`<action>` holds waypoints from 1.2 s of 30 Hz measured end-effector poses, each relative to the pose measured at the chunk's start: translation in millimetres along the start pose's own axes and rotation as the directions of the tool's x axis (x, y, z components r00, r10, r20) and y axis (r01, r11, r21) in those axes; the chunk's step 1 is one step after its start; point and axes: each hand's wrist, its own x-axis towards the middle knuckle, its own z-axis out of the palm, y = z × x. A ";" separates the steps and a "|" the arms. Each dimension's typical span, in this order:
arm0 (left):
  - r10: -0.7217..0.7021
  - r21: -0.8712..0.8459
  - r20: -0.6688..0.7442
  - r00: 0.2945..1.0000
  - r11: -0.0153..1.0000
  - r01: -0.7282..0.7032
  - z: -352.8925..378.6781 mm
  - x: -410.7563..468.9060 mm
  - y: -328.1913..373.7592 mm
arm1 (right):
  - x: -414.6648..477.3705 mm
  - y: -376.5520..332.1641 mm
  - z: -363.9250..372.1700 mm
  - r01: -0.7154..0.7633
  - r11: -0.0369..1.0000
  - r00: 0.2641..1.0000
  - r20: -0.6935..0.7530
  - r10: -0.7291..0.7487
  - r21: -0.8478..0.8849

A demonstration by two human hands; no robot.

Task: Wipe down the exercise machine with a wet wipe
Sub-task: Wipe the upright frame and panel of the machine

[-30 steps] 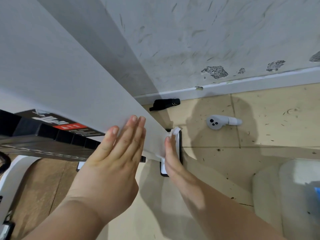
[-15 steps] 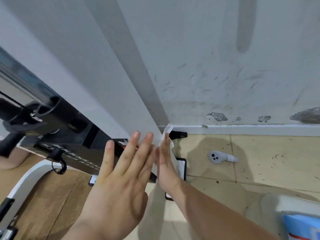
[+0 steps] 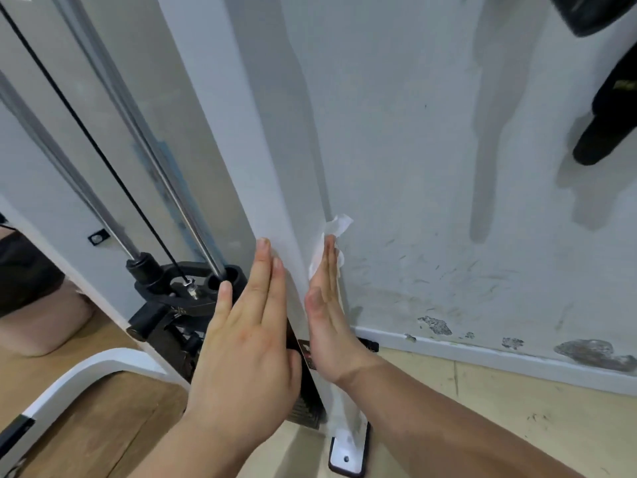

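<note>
My right hand (image 3: 329, 326), fingers straight, presses the wipe (image 3: 336, 227) against the right side of the post (image 3: 262, 150) for full contact; my left hand (image 3: 246, 336) lies flat-fingered on its front, I'd guess bracing

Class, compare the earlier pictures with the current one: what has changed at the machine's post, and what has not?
Both hands slid up the white post; the right hand carried the wet wipe along. Nothing was let go. The left hand stays flat on the post, the right flat against the wipe.
</note>
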 end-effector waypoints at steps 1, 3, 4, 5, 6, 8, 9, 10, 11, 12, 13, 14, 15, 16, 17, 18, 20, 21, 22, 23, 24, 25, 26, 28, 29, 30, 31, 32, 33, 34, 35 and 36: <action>-0.011 -0.008 0.019 1.000 1.000 0.012 -8.8 3.3 -3.2 | 5.0 -10.1 -0.9 0.032 0.999 0.999 0.004 -0.032 -0.014; -0.013 -0.023 0.087 0.996 1.000 0.015 -25.0 9.8 -6.5 | 15.7 -32.3 -2.0 0.082 0.996 0.997 0.004 -0.082 -0.019; 0.003 -0.029 0.114 0.994 1.000 0.000 -31.7 13.5 -6.0 | 21.7 -44.6 -2.8 0.094 0.995 0.996 0.003 -0.094 -0.019; 0.010 -0.032 0.152 0.988 0.999 -0.006 -37.7 16.0 -5.2 | 27.8 -57.1 -3.7 0.105 0.994 0.994 0.003 -0.105 -0.024; 0.012 -0.026 0.203 0.979 1.000 -0.007 -44.7 17.2 -3.8 | 33.6 -70.0 -4.7 0.120 0.992 0.993 0.006 -0.120 -0.033; 0.026 -0.007 0.252 0.967 1.000 -0.025 -57.0 18.5 -2.1 | 45.8 -95.0 -7.0 0.168 0.983 0.986 0.012 -0.167 -0.070; 0.024 -0.007 0.256 0.966 1.000 -0.024 -62.6 18.6 -2.7 | 52.1 -106.4 -8.2 0.195 0.976 0.981 0.015 -0.194 -0.100; 0.013 -0.009 0.258 0.966 1.000 -0.011 -67.3 18.3 -5.1 | 59.0 -116.7 -10.0 0.222 0.965 0.975 0.018 -0.221 -0.137; -0.003 -0.004 0.257 0.966 1.000 0.004 -72.8 18.3 -7.0 | 66.6 -126.3 -12.3 0.249 0.952 0.968 0.022 -0.249 -0.180; -0.019 0.008 0.261 0.965 1.000 0.017 -76.4 17.8 -8.6 | 74.6 -136.0 -15.8 0.277 0.934 0.960 0.030 -0.277 -0.226; -0.032 0.023 0.275 0.961 0.999 0.027 -78.6 17.8 -9.0 | 83.7 -146.7 -20.6 0.306 0.911 0.951 0.043 -0.306 -0.275; -0.044 0.033 0.297 0.954 0.999 0.036 -79.2 17.7 -8.4 | 93.5 -159.7 -26.1 0.340 0.880 0.939 0.065 -0.339 -0.330; -0.054 0.038 0.320 0.946 0.998 0.044 -78.1 18.4 -7.2 | 104.4 -174.3 -31.9 0.382 0.837 0.921 0.094 -0.377 -0.392; -0.062 0.033 0.340 0.938 0.998 0.054 -76.0 20.1 -5.9 | 116.0 -190.5 -38.2 0.428 0.780 0.899 0.124 -0.420 -0.457; -0.074 0.020 0.359 0.931 0.997 0.072 -74.3 22.7 -3.8 | 127.5 -208.2 -44.8 0.468 0.711 0.873 0.153 -0.462 -0.524; -0.088 0.007 0.372 0.924 0.996 0.092 -71.4 25.0 -1.8 | 139.0 -226.2 -51.3 0.499 0.634 0.848 0.180 -0.499 -0.591; -0.108 -0.007 0.378 0.920 0.993 0.120 -64.9 29.5 2.1 | 160.8 -260.0 -64.3 0.522 0.482 0.807 0.225 -0.546 -0.704; -0.113 -0.015 0.375 0.920 0.992 0.128 -61.0 30.7 3.5 | 170.4 -275.0 -70.1 0.518 0.423 0.796 0.239 -0.556 -0.743; -0.114 -0.024 0.371 0.922 0.991 0.133 -56.7 31.3 3.8 | 178.5 -288.7 -74.3 0.514 0.379 0.788 0.248 -0.564 -0.770; -0.113 -0.031 0.366 0.924 0.991 0.134 -53.5 32.2 3.0 | 185.8 -300.6 -76.4 0.515 0.352 0.778 0.254 -0.575 -0.782; -0.107 -0.031 0.362 0.926 0.991 0.127 -51.4 32.7 1.0 | 190.6 -310.8 -76.7 0.524 0.346 0.766 0.254 -0.590 -0.778; -0.102 -0.028 0.360 0.927 0.992 0.120 -50.7 33.5 -1.3 | 193.3 -318.0 -75.5 0.540 0.355 0.753 0.251 -0.608 -0.763; -0.097 -0.025 0.362 0.927 0.993 0.113 -50.1 34.5 -3.9 | 194.5 -321.9 -73.3 0.558 0.362 0.738 0.245 -0.629 -0.747; -0.095 -0.019 0.379 0.920 0.994 0.111 -53.3 36.1 -6.9 | 192.0 -320.4 -69.5 0.583 0.334 0.703 0.254 -0.664 -0.741; -0.095 -0.019 0.397 0.913 0.994 0.111 -54.6 36.8 -7.5 | 188.5 -315.2 -68.2 0.594 0.288 0.681 0.279 -0.677 -0.751; -0.096 -0.023 0.423 0.901 0.993 0.117 -56.4 36.8 -7.6 | 184.1 -306.5 -66.7 0.599 0.222 0.658 0.315 -0.684 -0.769; -0.097 -0.029 0.443 0.891 0.992 0.122 -58.1 36.4 -7.3 | 178.5 -295.2 -65.2 0.598 0.139 0.631 0.356 -0.689 -0.790; -0.097 -0.037 0.454 0.886 0.991 0.127 -59.4 35.9 -6.6 | 172.1 -281.6 -63.4 0.589 0.053 0.605 0.396 -0.691 -0.807; -0.097 -0.048 0.457 0.884 0.990 0.133 -60.2 34.7 -5.8 | 164.6 -266.7 -61.7 0.573 -0.026 0.585 0.432 -0.687 -0.819; -0.096 -0.060 0.457 0.884 0.989 0.138 -60.6 32.8 -5.0 | 156.6 -252.0 -61.4 0.552 -0.098 0.578 0.464 -0.671 -0.828; -0.095 -0.067 0.453 0.887 0.988 0.139 -61.5 30.9 -4.3 | 149.0 -238.4 -62.7 0.529 -0.166 0.578 0.497 -0.648 -0.832; -0.091 -0.065 0.447 0.890 0.989 0.134 -62.0 29.0 -3.8 | 142.3 -227.0 -66.0 0.513 -0.237 0.575 0.535 -0.619 -0.825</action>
